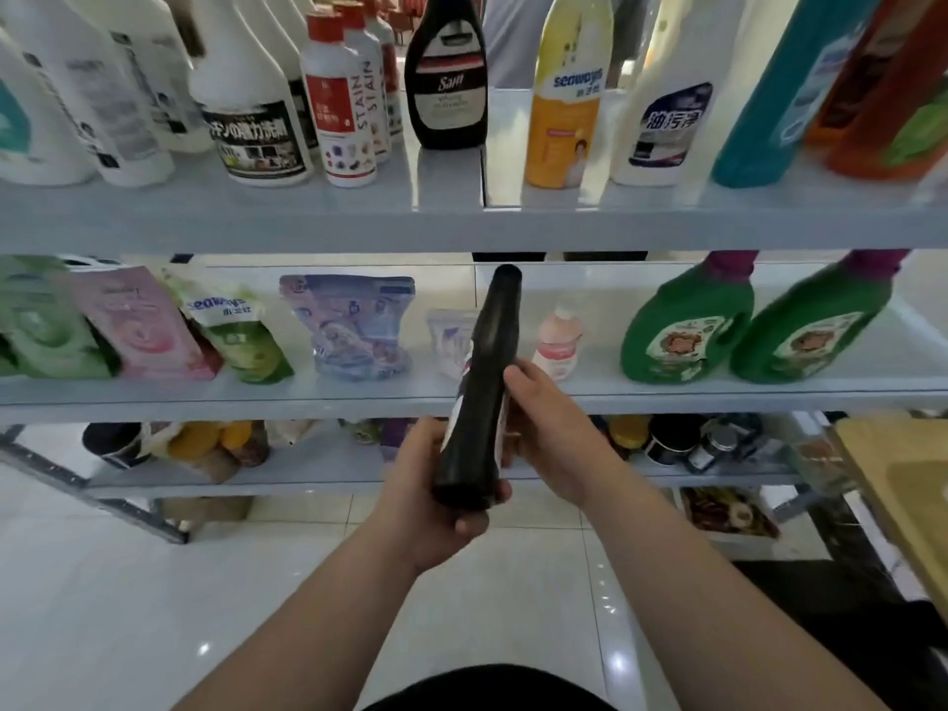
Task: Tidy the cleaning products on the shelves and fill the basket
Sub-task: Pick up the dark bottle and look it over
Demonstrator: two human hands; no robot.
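black bottle (pixel 445 79) (pixel 485 351): 2 | green jug (pixel 687 336) (pixel 815 341): 2 | yellow bottle (pixel 567 110): 1 | teal bottle (pixel 774 94): 1 | pink pouch (pixel 146 325): 1 | grip (pixel 431 500) (pixel 556 433): 2

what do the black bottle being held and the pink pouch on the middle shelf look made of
The black bottle looks like moulded plastic, semi-gloss: soft highlights along its neck. The pink pouch is probably flexible printed plastic film: glossy, creased, leaning.

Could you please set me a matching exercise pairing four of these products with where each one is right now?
1. tilted black bottle
2. yellow bottle
3. green jugs
4. pink pouch

A. middle shelf, left
B. top shelf
C. between left hand and right hand
D. middle shelf, right

Pairs: 1-C, 2-B, 3-D, 4-A.
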